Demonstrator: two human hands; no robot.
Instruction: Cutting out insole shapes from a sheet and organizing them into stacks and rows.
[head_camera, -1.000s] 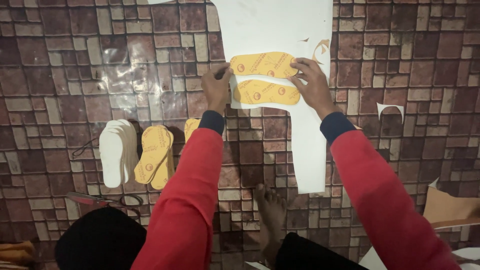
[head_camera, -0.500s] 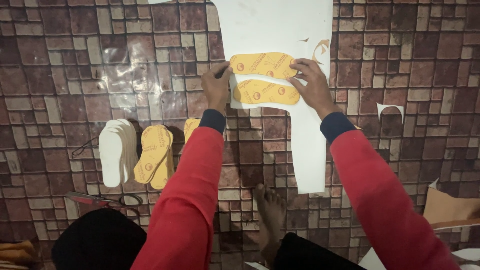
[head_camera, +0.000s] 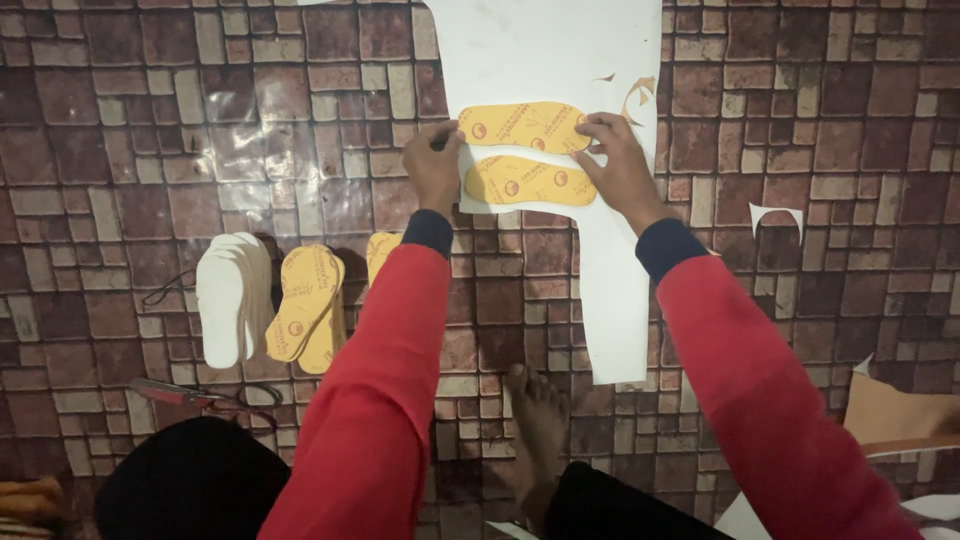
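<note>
A person in red sleeves sits on a brick-patterned floor, seen from above; both hands press two yellow insoles onto a white sheet in the upper middle of the frame. The upper insole and lower insole lie flat, one just above the other, nearly touching; each has its long axis running left to right across the frame, and I cannot tell which end is the toe. The left hand rests on their left ends, fingers curled; whether it holds a pen or tool cannot be told. The right hand lies spread and flat on their right ends, holding nothing else.

Judging by the layout, the work looks partly done: the sheet's lower left is already cut away; a stack of white soles and yellow soles waits at lower left beside scissors; much of the sheet above is uncut.
</note>
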